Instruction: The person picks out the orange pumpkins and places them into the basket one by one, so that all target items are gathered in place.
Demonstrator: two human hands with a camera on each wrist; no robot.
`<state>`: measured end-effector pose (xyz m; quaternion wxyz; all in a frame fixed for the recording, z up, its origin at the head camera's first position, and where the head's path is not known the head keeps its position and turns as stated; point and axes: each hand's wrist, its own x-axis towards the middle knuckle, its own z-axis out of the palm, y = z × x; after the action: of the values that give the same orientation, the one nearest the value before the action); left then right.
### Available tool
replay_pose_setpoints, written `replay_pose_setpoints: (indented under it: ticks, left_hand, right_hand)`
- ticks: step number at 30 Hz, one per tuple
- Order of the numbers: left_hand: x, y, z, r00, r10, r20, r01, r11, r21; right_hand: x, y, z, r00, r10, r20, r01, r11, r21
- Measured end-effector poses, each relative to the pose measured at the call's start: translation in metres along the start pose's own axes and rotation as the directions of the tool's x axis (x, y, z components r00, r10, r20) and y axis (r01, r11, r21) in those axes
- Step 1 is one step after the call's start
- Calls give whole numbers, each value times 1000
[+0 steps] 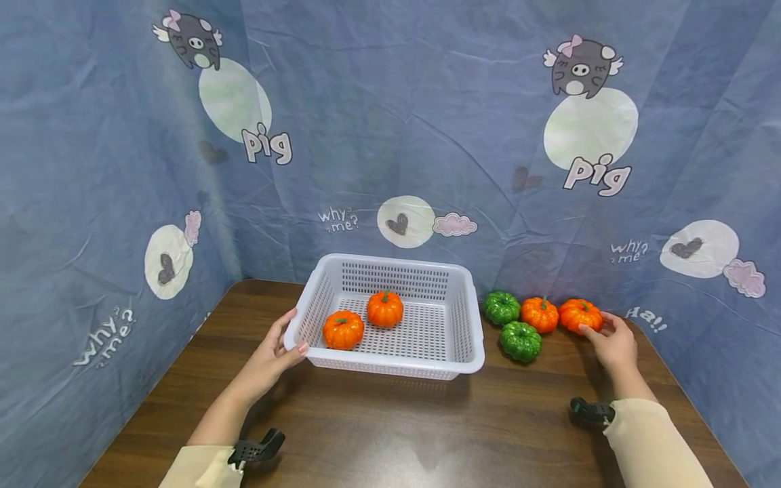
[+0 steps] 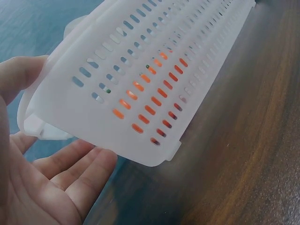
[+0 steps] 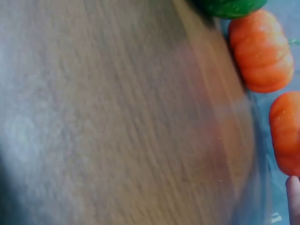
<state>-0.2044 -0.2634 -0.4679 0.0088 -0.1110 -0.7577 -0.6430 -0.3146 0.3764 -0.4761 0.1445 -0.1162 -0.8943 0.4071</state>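
My left hand [image 1: 270, 352] grips the left front corner of a white perforated plastic basket [image 1: 390, 367], its thumb over the rim. The left wrist view shows the fingers of that hand [image 2: 42, 187] against the basket's outer end wall [image 2: 84, 112]. Inside the basket, two small orange pumpkins lie close together, one pumpkin [image 1: 343, 331] nearer the front and another pumpkin [image 1: 385, 310] behind it. Over on the right, my right hand [image 1: 615, 344] pinches the rightmost orange pumpkin [image 1: 579, 316] between thumb and fingers. A fingertip [image 3: 293, 197] meets that pumpkin [image 3: 286, 133] in the right wrist view.
Between basket and right hand sit another orange pumpkin [image 1: 539, 315] and two green pumpkins, one at the back [image 1: 502, 308] and one in front [image 1: 521, 341]. All stand on a dark wooden table [image 1: 390, 434]. Blue printed cloth [image 1: 476, 129] encloses the back and sides.
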Motion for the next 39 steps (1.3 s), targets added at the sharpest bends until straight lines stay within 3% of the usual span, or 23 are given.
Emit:
replay_pose_setpoints:
  ticks: [6,16,20,30,39]
  left_hand:
    - [0,0,-1,1000,-20,-3,20,1000,19]
    - [0,-1,0,1000,-27,1,27,1000,11]
    - [0,-2,-1,1000,-23,1,23,1000,15]
    - [1,-2,0,1000,-11,0,11,1000,18]
    - [2,-3,-2,1000,-22,0,22,1000,13]
  right_hand:
    - [-8,-6,-9,999,33,-12,-33,999,28]
    - [-27,-22,-24,999,17,-49,-10,991,137]
    - [-34,-29,-28,998,22,-57,-14,991,136]
    - [-47,-45,-36,994,-86,-60,93,988,123]
    - [-63,-70,-42,991,-127,-43,131,986,104]
